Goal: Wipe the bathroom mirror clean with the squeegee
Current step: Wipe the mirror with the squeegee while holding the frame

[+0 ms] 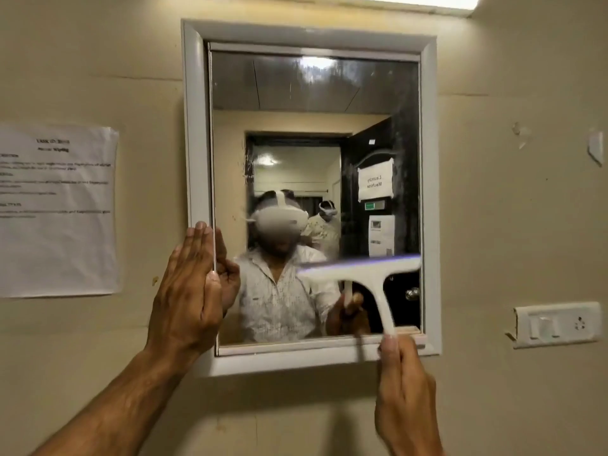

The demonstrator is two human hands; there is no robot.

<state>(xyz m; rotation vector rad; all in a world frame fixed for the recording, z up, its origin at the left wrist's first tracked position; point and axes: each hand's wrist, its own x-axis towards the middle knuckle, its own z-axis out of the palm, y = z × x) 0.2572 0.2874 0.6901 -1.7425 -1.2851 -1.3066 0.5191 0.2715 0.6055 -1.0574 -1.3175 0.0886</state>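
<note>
Cream wall (510, 209) holds the mirror (296, 87); left hand (187, 291), fingers (200, 238) straight, braces its left edge; right hand (404, 390) grips the squeegee (368, 271), probably light and stiff, by its handle.

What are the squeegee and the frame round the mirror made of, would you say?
Squeegee: probably moulded plastic, matt white, handle and head looking like one piece; the blade edge is too blurred to judge. Frame: smooth white with a slight sheen and a rounded profile, either plastic or painted wood. Mirror: glass, reflective, streaky near the top.
</note>
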